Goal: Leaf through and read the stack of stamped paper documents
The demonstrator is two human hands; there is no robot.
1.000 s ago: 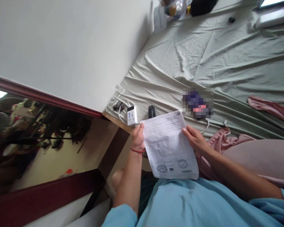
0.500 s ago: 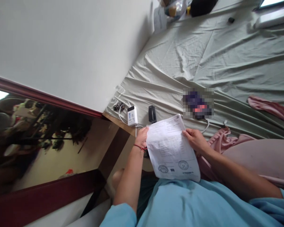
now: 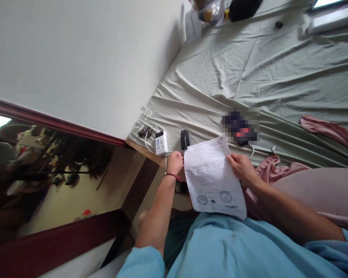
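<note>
From the head view, we hold a paper sheet (image 3: pixel 213 175) over our lap, near the bed (image 3: pixel 249 77). Our left hand (image 3: pixel 174 163) and right hand (image 3: pixel 241 166) have fingers pinched on its side edges. It looks light, thin and bendy, easy to tear

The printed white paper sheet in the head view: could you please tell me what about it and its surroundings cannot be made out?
Head view only:
- Printed white paper sheet: its text and two round stamps are too small to read.
- Left hand: its grip on the sheet's edge is hidden by the sheet.
- Right hand: fingertips are hidden behind the sheet.
- Dark object on the grey-green bedsheet: pixelated, unidentifiable.
- White charger block: label too small.
</note>
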